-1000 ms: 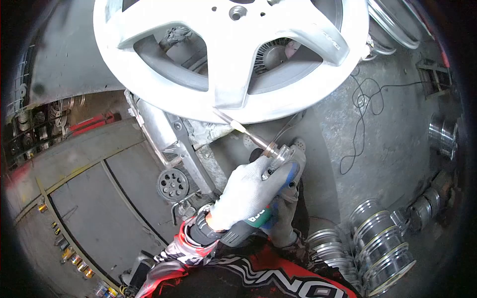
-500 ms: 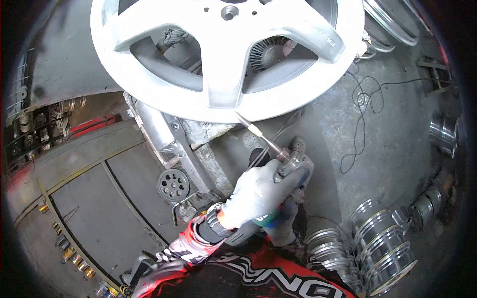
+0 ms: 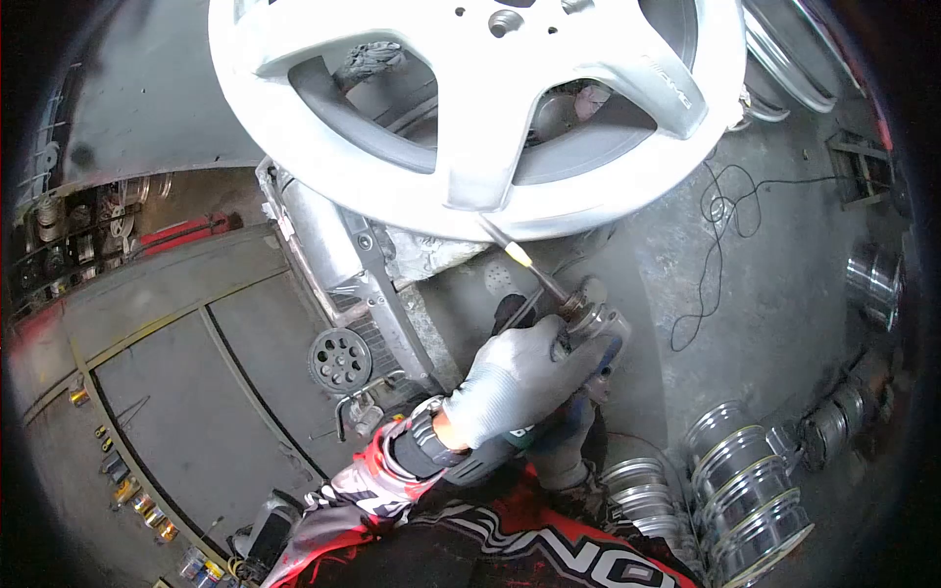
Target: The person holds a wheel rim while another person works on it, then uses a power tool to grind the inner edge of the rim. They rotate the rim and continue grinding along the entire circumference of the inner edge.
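Observation:
A large silver-white five-spoke wheel (image 3: 474, 176) fills the top of the view. My left hand (image 3: 510, 377), in a light grey glove, is wrapped round the front of a power tool (image 3: 588, 318). From the tool a thin shaft with a yellow band (image 3: 518, 255) points up and left, its tip at the wheel's lower rim. Behind and below it my right hand (image 3: 564, 456), also gloved, is closed round the tool's green and dark body, partly hidden by my left hand and forearm.
Beneath the wheel stands a metal frame (image 3: 377, 304), with a round pulley (image 3: 340, 360) beside it. Stacked rims (image 3: 740, 480) are at lower right. A black cable (image 3: 720, 255) lies on the right floor. Cans (image 3: 147, 510) line the lower left.
The wheel and surroundings have shifted slightly right in the view. The shaft tip is still at the lower rim, and both hands keep their hold on the tool.

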Motion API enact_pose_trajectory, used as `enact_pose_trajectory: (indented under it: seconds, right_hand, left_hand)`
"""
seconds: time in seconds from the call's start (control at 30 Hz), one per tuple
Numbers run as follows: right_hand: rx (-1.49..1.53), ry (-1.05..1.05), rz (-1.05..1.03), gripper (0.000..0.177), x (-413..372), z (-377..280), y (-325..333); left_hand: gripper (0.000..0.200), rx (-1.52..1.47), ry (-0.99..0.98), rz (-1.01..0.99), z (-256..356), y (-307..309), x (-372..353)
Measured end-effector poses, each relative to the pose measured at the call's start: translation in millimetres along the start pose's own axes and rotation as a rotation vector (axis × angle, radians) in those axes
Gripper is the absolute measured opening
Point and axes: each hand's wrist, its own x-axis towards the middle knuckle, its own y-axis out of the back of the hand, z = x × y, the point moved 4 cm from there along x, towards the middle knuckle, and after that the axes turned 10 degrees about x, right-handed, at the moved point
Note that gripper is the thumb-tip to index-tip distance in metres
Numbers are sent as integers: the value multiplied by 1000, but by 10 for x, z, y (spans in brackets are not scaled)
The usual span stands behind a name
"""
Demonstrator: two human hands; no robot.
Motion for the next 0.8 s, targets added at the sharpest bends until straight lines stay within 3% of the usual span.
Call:
enact_pose_trajectory:
  seconds: [0.03, 0.17, 0.2, 0.33, 0.43, 0.57, 0.63, 0.8]
  right_hand:
    - [2, -3, -2, 64, 31, 18, 27]
    - [-527, 95, -454, 67, 234, -41, 217]
    - [-661, 123, -566, 68, 237, -33, 212]
    - [-341, -1, -256, 68, 114, 0, 133]
    - [-213, -16, -117, 68, -24, 5, 61]
    - [-170, -6, -59, 68, -61, -17, -8]
    - [-161, -8, -38, 68, -74, -12, -60]
    - [-141, -10, 2, 67, -109, 10, -131]
  left_hand:
    - [59, -4, 2, 17, -45, 26, -14]
    - [57, -86, 30, -11, -68, 114, -45]
    - [57, -45, -54, -11, -28, 110, -50]
    - [58, -53, -190, -20, 107, 7, -29]
    - [60, -117, -70, -70, 137, 47, -23]
    - [61, -116, -11, -83, 33, 113, -65]
    - [61, -85, -138, -68, 65, 116, -84]
    - [62, -219, -206, -64, 85, 66, -52]
